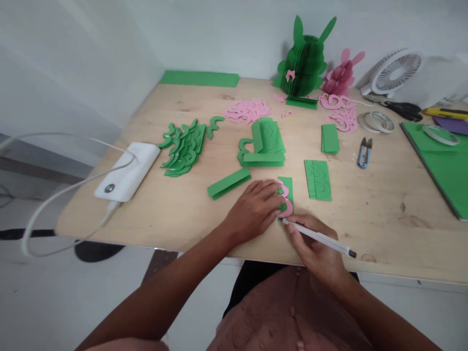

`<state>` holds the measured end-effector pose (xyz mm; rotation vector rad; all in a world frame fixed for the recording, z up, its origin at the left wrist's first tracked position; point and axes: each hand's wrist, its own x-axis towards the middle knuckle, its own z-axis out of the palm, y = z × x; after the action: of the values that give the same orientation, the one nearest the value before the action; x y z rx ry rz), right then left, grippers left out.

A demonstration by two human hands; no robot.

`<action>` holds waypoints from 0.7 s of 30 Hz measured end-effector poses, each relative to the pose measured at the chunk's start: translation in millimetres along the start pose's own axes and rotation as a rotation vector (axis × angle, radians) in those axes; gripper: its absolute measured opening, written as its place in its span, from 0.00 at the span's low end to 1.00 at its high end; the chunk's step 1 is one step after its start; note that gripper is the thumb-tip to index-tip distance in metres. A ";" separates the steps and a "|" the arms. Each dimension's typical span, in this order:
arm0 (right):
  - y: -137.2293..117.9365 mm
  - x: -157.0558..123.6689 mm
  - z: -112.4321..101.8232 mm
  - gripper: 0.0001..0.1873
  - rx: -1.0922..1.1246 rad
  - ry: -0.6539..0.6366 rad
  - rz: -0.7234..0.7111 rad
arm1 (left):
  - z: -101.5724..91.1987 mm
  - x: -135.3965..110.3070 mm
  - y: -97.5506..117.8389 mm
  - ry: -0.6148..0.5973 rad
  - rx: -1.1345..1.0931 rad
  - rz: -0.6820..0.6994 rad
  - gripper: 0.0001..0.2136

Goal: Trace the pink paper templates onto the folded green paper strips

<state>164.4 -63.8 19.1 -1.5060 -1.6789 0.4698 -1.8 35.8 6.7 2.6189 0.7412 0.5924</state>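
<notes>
My left hand (256, 207) lies with its fingers together, pressing a pink curved template (286, 199) onto a folded green paper strip (288, 184) near the table's front edge. My right hand (314, 246) is closed around a white pen (321, 238), whose tip touches the lower edge of the pink template. Another green strip with drawn outlines (318, 179) lies just to the right. A folded green strip (229, 183) lies to the left.
Stacks of green cutouts (183, 148) and folded green sheets (265, 141), pink cutouts (246, 110), green (304, 63) and pink (341, 75) paper rabbits, snips (364, 152), tape rolls (378, 121), scissors (402, 109), a fan (397, 72), a green board (448, 165), and a white power bank (127, 170) with cable.
</notes>
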 end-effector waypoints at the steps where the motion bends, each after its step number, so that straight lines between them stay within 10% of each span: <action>1: 0.4 -0.1 0.3 0.06 -0.003 -0.002 0.002 | -0.1 0.0 0.1 -0.001 0.002 -0.001 0.09; 21: 0.4 -0.9 -0.7 0.06 0.030 0.011 0.068 | -1.0 0.3 1.4 -0.012 0.007 -0.011 0.09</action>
<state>165.2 -64.7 18.9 -1.5453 -1.6090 0.5196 -1.5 35.1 8.3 2.6215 0.7546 0.5715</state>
